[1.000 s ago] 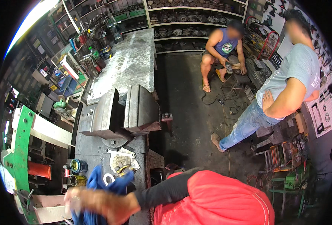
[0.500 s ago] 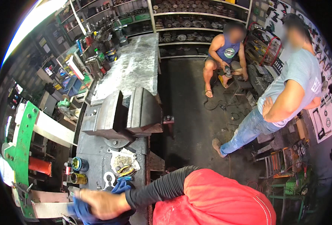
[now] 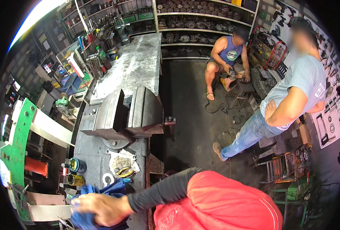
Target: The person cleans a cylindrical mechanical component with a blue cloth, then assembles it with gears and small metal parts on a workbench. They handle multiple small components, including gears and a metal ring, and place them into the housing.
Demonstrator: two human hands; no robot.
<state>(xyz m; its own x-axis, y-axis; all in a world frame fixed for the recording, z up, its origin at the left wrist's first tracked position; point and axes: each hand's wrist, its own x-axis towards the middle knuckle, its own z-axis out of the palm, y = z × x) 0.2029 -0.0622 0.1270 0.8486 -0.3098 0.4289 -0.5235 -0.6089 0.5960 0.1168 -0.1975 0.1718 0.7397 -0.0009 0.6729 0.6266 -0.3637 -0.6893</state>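
My right hand [image 3: 103, 209], in a black sleeve, reaches across from the lower right and is closed over a bunched blue cloth [image 3: 118, 188] at the bench's near end. Motion smears its fingers a little. My left hand is not in view. Just beyond the cloth lie a pale ring-shaped piece [image 3: 108, 179] and a small blue cylinder [image 3: 127, 180]. Yellow-handled pliers [image 3: 125, 172] rest on a stained rag [image 3: 121, 161], with a wrench [image 3: 121, 154] along its far edge. To the left stand an open blue tin [image 3: 78, 165] and a yellow tin [image 3: 76, 179].
A big steel vise [image 3: 112, 115] is mounted on the dark bench [image 3: 95, 151]. Beyond it stretches a worn metal tabletop [image 3: 133, 57]. A green-and-white frame [image 3: 22, 142] stands left. One person [image 3: 231, 53] sits holding a power tool; another [image 3: 292, 88] stands at the right.
My right hand and the blue cloth have shifted slightly, and the cloth now bunches closer to the pale ring. The whole view has moved a little. Both other people keep their places.
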